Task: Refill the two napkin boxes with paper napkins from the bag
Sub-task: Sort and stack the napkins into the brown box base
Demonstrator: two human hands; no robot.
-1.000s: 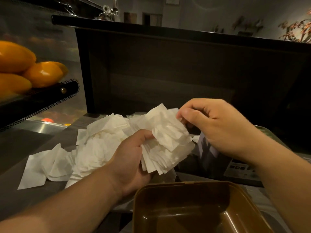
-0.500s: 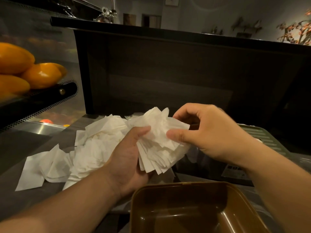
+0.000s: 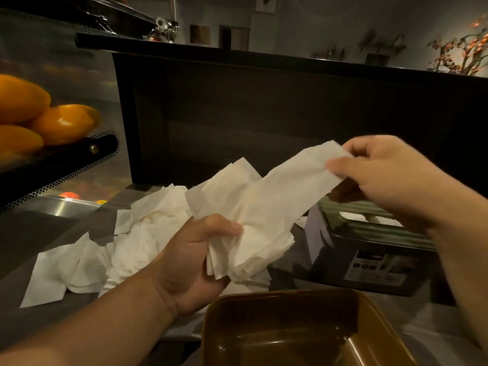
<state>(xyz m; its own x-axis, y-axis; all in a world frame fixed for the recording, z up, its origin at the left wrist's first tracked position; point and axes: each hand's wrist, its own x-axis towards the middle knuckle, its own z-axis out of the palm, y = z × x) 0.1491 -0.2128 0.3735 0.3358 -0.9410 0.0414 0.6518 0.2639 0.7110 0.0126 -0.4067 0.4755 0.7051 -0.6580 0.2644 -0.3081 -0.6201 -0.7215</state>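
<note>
A bunch of napkins [image 3: 253, 233] is gripped in the curled fingers of the left hand [image 3: 192, 262]. One napkin [image 3: 298, 178] is pinched at its far end between thumb and fingers of the right hand [image 3: 390, 180], apparently drawn from the bunch. The brown box [image 3: 290, 328] lies open below both hands.

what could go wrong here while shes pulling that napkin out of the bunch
1. The right hand pinches one napkin while the left hand grips the bunch; a hard tug may tear it.
2. Loosely held sheets could slip and miss the brown box below.
3. The loose pile on the counter could slide off its edge.
</note>
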